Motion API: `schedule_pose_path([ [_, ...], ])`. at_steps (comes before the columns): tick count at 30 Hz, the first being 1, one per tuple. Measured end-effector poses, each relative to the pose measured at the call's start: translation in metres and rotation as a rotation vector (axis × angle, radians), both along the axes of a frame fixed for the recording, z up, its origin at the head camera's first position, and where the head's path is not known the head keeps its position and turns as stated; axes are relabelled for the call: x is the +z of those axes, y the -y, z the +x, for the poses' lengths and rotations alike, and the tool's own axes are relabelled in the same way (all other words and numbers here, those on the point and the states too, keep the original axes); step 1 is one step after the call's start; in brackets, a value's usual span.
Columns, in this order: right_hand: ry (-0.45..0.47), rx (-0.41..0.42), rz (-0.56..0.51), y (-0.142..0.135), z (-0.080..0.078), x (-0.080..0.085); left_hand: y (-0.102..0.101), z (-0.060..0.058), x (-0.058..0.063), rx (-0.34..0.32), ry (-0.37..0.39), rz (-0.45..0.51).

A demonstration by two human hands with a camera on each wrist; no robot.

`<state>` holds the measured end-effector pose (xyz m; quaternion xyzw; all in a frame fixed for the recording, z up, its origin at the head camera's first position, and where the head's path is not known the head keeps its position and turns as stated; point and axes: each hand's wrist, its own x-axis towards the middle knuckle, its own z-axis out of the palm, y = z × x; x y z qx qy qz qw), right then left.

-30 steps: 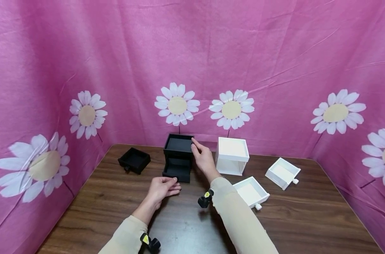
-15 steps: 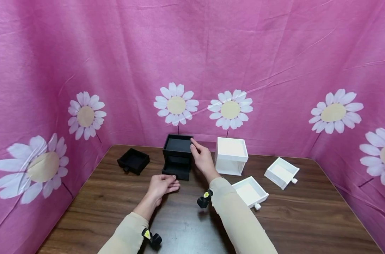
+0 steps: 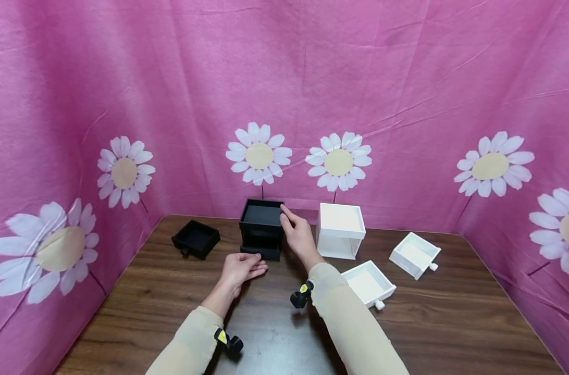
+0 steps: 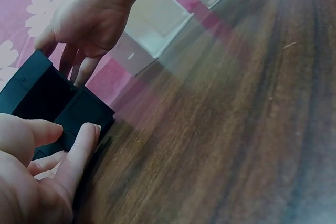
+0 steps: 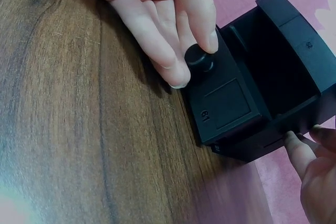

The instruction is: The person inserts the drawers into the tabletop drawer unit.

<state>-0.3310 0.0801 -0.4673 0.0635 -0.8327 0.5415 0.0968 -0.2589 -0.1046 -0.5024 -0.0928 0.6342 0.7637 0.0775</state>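
A black drawer cabinet [image 3: 262, 213] with a tray-like top stands at the back middle of the table. In its lower slot sits a black drawer [image 5: 226, 103], part of it sticking out at the front. My left hand [image 3: 239, 271] pinches the round black knob [image 5: 198, 59] on that drawer's front between thumb and fingers. At the cabinet's right side, my right hand [image 3: 298, 234] grips the upper edge, thumb and fingers on the wall. Above the drawer, the cabinet's upper slot is a dark hollow in the right wrist view.
On the left lies a loose black drawer [image 3: 196, 239]. A white cabinet [image 3: 342, 229] with an open front stands right of the black one. Two loose white drawers [image 3: 369, 284] [image 3: 415, 255] lie on the wooden table [image 3: 453, 323]. A pink flowered cloth [image 3: 284, 78] hangs behind.
The black drawer has slid farther back into the cabinet, with my left hand moving forward along with it. My right hand has kept its grip on the cabinet's side.
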Motion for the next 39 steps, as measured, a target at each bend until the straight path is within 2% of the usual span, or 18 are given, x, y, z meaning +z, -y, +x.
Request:
schedule_pose_path([
  [19,-0.001,0.004,0.002,0.002,0.001,-0.003,-0.003,-0.015,-0.001,0.023,-0.001,-0.017],
  [28,-0.032,0.002,0.000,0.002,0.000,-0.003,-0.004,-0.024,0.000,0.020,0.003,-0.024],
  [39,-0.030,0.007,-0.008,0.000,-0.002,-0.003,-0.003,-0.023,0.000,0.011,-0.003,-0.016],
])
